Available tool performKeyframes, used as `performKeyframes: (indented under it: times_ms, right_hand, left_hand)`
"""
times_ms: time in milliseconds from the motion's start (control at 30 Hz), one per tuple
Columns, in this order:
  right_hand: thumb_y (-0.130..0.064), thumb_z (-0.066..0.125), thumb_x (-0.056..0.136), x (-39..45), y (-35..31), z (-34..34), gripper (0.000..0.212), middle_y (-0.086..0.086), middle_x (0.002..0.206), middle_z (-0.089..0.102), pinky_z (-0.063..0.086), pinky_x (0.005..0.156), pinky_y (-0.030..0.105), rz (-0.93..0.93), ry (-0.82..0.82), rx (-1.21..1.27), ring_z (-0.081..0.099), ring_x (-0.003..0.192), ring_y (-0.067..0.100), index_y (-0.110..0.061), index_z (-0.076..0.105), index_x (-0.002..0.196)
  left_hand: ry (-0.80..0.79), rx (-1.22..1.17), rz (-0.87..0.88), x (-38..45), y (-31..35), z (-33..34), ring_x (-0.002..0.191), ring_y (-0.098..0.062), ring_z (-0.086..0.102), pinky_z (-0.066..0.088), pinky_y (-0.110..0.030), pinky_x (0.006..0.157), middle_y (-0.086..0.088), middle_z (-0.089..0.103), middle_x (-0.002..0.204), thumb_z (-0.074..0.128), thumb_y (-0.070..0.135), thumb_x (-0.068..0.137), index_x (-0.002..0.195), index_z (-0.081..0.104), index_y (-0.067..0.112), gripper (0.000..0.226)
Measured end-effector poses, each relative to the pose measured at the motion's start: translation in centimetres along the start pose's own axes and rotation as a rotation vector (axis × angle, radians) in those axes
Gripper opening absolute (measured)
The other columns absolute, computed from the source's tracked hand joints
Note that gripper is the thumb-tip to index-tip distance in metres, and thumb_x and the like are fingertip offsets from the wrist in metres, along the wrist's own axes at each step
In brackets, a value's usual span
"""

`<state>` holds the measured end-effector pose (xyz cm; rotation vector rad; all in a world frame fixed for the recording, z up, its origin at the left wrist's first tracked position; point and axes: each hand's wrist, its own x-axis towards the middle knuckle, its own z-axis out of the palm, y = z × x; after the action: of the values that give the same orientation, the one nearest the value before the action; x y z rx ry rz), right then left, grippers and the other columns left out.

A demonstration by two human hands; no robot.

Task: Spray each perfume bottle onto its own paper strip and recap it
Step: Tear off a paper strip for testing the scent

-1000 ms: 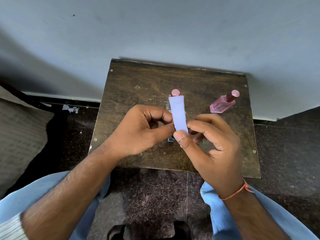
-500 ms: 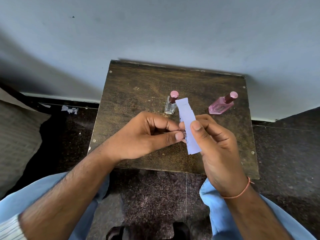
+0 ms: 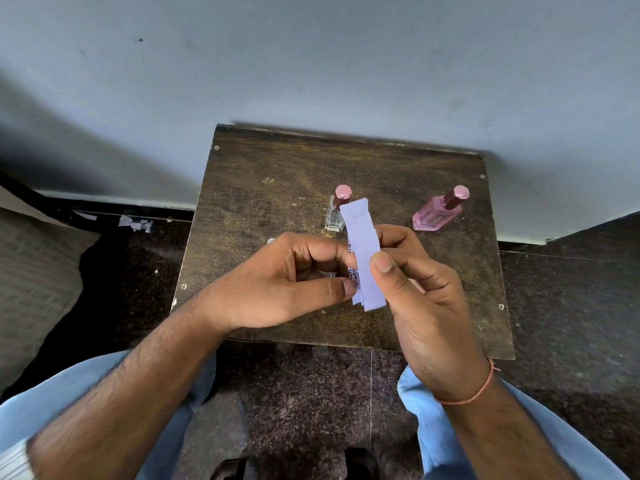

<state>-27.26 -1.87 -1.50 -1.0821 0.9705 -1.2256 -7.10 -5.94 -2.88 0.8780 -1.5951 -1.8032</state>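
While both hands meet above the middle of the small dark wooden table (image 3: 263, 188), the right hand (image 3: 426, 299) pinches a pale lilac paper strip (image 3: 362, 251) between thumb and fingers, its top end pointing toward twelve o'clock. The left hand (image 3: 291, 285) is curled, its thumb and forefinger closed on the strip's left edge, where dark print shows and at least one more layer of paper peeks out. At twelve o'clock from the hands a clear bottle (image 3: 334, 218) stands capped in pink, partly behind the strip. At two o'clock, well apart, a pink bottle (image 3: 437, 214) stands capped too. An orange thread (image 3: 476, 393) circles the right wrist.
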Motion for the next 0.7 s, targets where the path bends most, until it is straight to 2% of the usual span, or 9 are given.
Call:
performKeyframes:
  times_ms: [67, 133, 300, 400, 467, 567, 633, 667, 700]
  right_hand:
    - [-0.02, 0.068, 0.103, 0.0, 0.0, 0.0, 0.019, -0.001, 0.12, 0.067, 0.051, 0.1, 0.034, -0.012, -0.015, 0.01, 0.06, 0.126, 0.027, -0.019, 0.086, 0.099]
    - [-0.013, 0.065, 0.102, -0.2, 0.1, -0.1, 0.02, 0.0, 0.126, 0.065, 0.05, 0.104, 0.034, -0.021, -0.015, -0.014, 0.059, 0.131, 0.026, -0.015, 0.085, 0.102]
    - [-0.014, 0.068, 0.102, -0.3, 0.0, -0.2, 0.018, 0.011, 0.135, 0.062, 0.055, 0.106, 0.051, -0.027, -0.005, -0.061, 0.06, 0.133, 0.028, -0.003, 0.083, 0.103]
    - [-0.014, 0.065, 0.099, -0.2, -0.1, -0.2, 0.023, 0.021, 0.137, 0.061, 0.053, 0.107, 0.043, -0.033, 0.007, -0.067, 0.061, 0.132, 0.029, 0.001, 0.081, 0.102]
    - [-0.015, 0.065, 0.098, -0.2, -0.2, -0.1, 0.023, 0.024, 0.133, 0.062, 0.054, 0.103, 0.036, -0.033, 0.011, -0.044, 0.062, 0.128, 0.027, 0.001, 0.082, 0.099]
    - [-0.012, 0.065, 0.099, -0.2, -0.2, -0.1, 0.019, 0.023, 0.122, 0.064, 0.054, 0.096, 0.03, -0.04, 0.009, -0.017, 0.065, 0.119, 0.025, -0.001, 0.081, 0.101]
    - [-0.012, 0.067, 0.102, -0.1, -0.1, -0.3, 0.018, 0.02, 0.117, 0.066, 0.053, 0.097, 0.031, -0.041, 0.02, -0.035, 0.065, 0.117, 0.025, 0.0, 0.081, 0.103]
    - [-0.016, 0.068, 0.102, -0.1, -0.1, -0.3, 0.02, 0.014, 0.116, 0.067, 0.053, 0.098, 0.033, -0.038, 0.03, -0.034, 0.065, 0.117, 0.027, -0.001, 0.081, 0.104]
    - [-0.024, 0.07, 0.101, -0.1, -0.1, -0.3, 0.024, 0.01, 0.116, 0.068, 0.053, 0.099, 0.037, -0.033, 0.039, -0.022, 0.065, 0.118, 0.03, -0.002, 0.081, 0.103]
  left_hand:
    - [0.018, 0.013, 0.003, 0.2, 0.0, 0.2, 0.085, 0.009, 0.068, 0.05, -0.008, 0.081, 0.021, 0.078, 0.093, 0.061, -0.012, 0.102, 0.108, 0.076, 0.006, 0.024]
    - [0.04, 0.044, 0.045, 0.5, 0.3, 0.4, 0.08, 0.015, 0.068, 0.049, -0.004, 0.079, 0.028, 0.077, 0.087, 0.058, -0.01, 0.104, 0.108, 0.075, 0.013, 0.028]
    - [0.129, 0.126, 0.121, 0.3, 1.1, 0.3, 0.092, 0.007, 0.073, 0.054, -0.013, 0.085, 0.021, 0.082, 0.1, 0.065, 0.011, 0.102, 0.114, 0.079, 0.017, 0.019]
    - [0.203, 0.164, 0.167, 0.4, 0.7, -0.2, 0.103, -0.013, 0.08, 0.059, -0.025, 0.091, 0.0, 0.085, 0.11, 0.071, 0.016, 0.099, 0.115, 0.081, 0.013, 0.02]
    - [0.232, 0.142, 0.175, 0.4, 0.5, -0.3, 0.106, -0.023, 0.082, 0.062, -0.032, 0.093, -0.007, 0.085, 0.112, 0.075, 0.018, 0.095, 0.113, 0.083, 0.009, 0.021]
    - [0.244, 0.083, 0.159, 0.3, 0.3, -0.4, 0.102, -0.029, 0.082, 0.065, -0.039, 0.091, -0.008, 0.086, 0.108, 0.078, 0.021, 0.091, 0.106, 0.085, 0.007, 0.021]
    - [0.226, 0.086, 0.151, 0.2, 0.6, -0.4, 0.096, -0.039, 0.081, 0.066, -0.052, 0.086, -0.01, 0.086, 0.106, 0.076, 0.018, 0.094, 0.108, 0.083, 0.005, 0.021]
    - [0.206, 0.088, 0.157, 0.2, 0.7, -0.4, 0.089, -0.038, 0.081, 0.066, -0.052, 0.079, -0.007, 0.086, 0.103, 0.074, 0.014, 0.096, 0.11, 0.082, 0.002, 0.02]
    - [0.18, 0.074, 0.164, 0.1, 0.9, -0.4, 0.077, -0.024, 0.079, 0.065, -0.042, 0.069, 0.004, 0.086, 0.097, 0.07, 0.01, 0.099, 0.112, 0.08, 0.001, 0.019]
